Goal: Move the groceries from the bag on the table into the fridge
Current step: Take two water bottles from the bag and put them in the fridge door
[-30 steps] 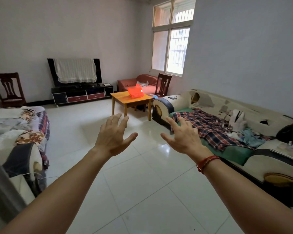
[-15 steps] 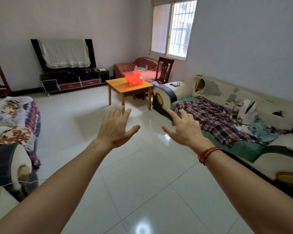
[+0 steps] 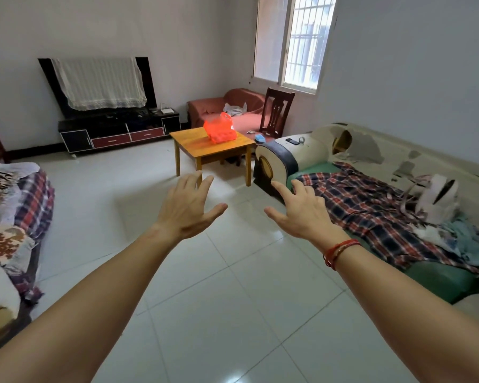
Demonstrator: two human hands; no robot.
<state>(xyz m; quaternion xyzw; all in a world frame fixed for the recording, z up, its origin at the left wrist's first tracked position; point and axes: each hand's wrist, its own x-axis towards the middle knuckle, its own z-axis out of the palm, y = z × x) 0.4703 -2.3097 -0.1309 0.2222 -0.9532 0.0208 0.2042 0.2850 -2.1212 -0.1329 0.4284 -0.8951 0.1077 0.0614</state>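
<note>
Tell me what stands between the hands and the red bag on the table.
Nothing visible: only bare floor lies between the left hand, the right hand and the table, where the bag sits.

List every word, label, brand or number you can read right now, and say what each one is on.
No text can be read in this view.
Red bag on the wooden table: no print shows on it.
Small white box on the TV stand: too small to tell whether it carries any marking.
</note>
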